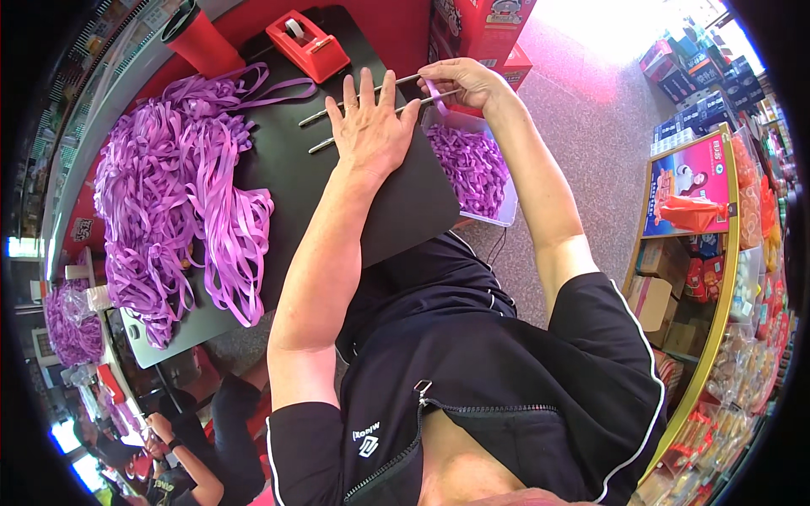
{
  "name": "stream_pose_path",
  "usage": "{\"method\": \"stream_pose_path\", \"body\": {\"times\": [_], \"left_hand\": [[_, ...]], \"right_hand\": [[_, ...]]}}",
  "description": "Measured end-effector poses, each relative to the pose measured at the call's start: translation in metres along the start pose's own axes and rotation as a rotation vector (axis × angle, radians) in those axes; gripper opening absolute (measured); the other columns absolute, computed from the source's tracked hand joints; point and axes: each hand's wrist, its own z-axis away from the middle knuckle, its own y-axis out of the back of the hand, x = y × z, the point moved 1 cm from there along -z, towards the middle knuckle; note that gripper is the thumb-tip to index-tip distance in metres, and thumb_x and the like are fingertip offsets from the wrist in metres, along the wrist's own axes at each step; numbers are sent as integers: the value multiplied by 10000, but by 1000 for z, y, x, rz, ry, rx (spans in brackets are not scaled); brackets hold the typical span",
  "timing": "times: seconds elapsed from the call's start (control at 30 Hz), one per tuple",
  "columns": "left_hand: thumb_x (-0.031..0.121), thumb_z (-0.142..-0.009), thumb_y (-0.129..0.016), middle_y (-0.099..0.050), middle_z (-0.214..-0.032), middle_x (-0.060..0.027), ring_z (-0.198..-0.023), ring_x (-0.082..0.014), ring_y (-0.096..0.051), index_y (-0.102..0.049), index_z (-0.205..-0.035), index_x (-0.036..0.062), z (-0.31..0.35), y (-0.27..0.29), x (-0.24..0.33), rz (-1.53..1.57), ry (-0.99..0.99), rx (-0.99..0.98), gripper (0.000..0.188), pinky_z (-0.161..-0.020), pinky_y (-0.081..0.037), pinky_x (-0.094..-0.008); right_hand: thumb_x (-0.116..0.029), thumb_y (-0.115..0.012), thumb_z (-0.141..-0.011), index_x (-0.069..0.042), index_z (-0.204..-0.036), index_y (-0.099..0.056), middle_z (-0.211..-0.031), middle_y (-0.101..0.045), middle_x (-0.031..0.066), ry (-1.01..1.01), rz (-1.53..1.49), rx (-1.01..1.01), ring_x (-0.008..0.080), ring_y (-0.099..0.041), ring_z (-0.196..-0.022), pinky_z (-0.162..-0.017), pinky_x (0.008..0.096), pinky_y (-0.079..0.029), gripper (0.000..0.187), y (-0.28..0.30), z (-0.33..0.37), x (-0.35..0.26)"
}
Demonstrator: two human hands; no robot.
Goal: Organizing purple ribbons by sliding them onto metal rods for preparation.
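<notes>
Purple ribbon strip (434, 91) pinched in right hand (462, 81) grip over metal rods (354, 114); left hand (369, 126) flat, open.

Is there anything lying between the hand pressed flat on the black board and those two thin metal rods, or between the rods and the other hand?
Nothing visible does. The left hand lies flat right on the metal rods, pressing them to the black board. The right hand pinches a purple ribbon strip at the rods' far ends. The red tape dispenser sits clear, farther back.
</notes>
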Motion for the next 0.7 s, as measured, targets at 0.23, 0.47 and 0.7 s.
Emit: {"method": "stream_pose_path", "body": {"times": [0.23,0.47,0.7], "left_hand": [[557,-937,-316,-251,-1510,-151,-1408,-335,-187,-313,-1452,163,0,3,2,1,11,-37,648,-1124,-116,-546],[561,-933,-328,-255,-1507,-156,-1407,-332,-191,-311,-1452,162,0,2,4,5,7,-39,654,-1121,-120,-549],[563,-928,-342,-268,-1501,-158,-1401,-337,-207,-320,-1447,158,1,2,4,18,15,-25,658,-1119,-127,-551]], "right_hand": [[-167,-687,-839,-18,-1021,-659,-900,-698,98,47,-48,1,147,-668,-755,-648,287,-523,237,23,-2,6],[-222,-676,-856,-4,-1035,-647,-909,-698,111,13,22,-22,151,-677,-778,-654,267,-518,283,19,8,-5],[-254,-674,-860,-40,-1113,-626,-903,-691,33,-42,143,-69,51,-627,-721,-609,190,-487,335,6,35,2]]}}
